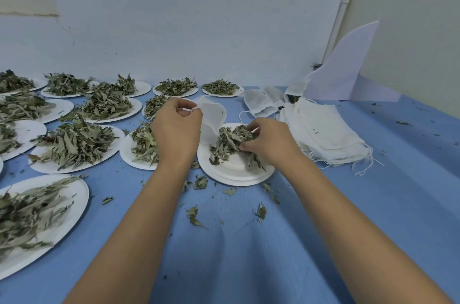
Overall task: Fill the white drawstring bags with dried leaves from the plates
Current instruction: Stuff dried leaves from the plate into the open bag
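My left hand (177, 129) pinches the rim of a white drawstring bag (212, 114) and holds it up over the back edge of a stack of white plates (236, 174). A bunch of dried leaves (230, 140) lies on that stack, and my right hand (270, 140) grips it with curled fingers, right beside the bag's mouth. The bag hangs limp, and its drawstring loops out to the right.
Several white plates (74, 147) heaped with dried leaves cover the blue table (249, 254) to the left and back. A pile of flat white bags (323, 134) lies at the right, with bags (263, 102) behind it. Loose leaf bits litter the near table.
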{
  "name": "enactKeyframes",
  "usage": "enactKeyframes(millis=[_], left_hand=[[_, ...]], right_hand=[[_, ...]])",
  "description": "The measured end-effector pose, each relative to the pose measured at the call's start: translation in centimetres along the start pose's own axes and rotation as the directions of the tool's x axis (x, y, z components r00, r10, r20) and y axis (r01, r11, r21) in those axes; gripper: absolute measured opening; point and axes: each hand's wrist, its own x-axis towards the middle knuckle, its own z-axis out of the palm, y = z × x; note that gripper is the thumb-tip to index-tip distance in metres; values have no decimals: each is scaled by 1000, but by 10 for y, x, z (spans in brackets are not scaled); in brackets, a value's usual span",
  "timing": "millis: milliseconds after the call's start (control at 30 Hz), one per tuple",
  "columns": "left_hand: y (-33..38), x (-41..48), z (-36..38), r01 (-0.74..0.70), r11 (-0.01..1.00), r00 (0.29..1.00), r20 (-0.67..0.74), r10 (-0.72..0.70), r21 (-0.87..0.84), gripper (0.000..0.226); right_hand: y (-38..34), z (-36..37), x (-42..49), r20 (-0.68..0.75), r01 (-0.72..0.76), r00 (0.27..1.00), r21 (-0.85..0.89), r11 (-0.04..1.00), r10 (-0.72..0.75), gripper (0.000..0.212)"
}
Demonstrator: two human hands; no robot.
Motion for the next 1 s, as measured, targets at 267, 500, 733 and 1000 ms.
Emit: enactKeyframes(millis=[267,500,733,1000], left_hand=[[1,0,1,64,984,998,-11,-67,-168,5],[3,-5,6,97,958,995,0,-100,-270,7],[7,-9,9,42,972,999,-1,-44,-232,9],[11,-13,11,1,960,999,-38,-12,-279,19]], right_hand=[[1,0,1,-167,100,984,186,977,-69,30],[4,-5,4,-230,60,973,386,920,33,21],[7,-9,6,-208,-14,965,572,820,161,18],[6,-28,-1,-51,-50,988,785,617,145,20]])
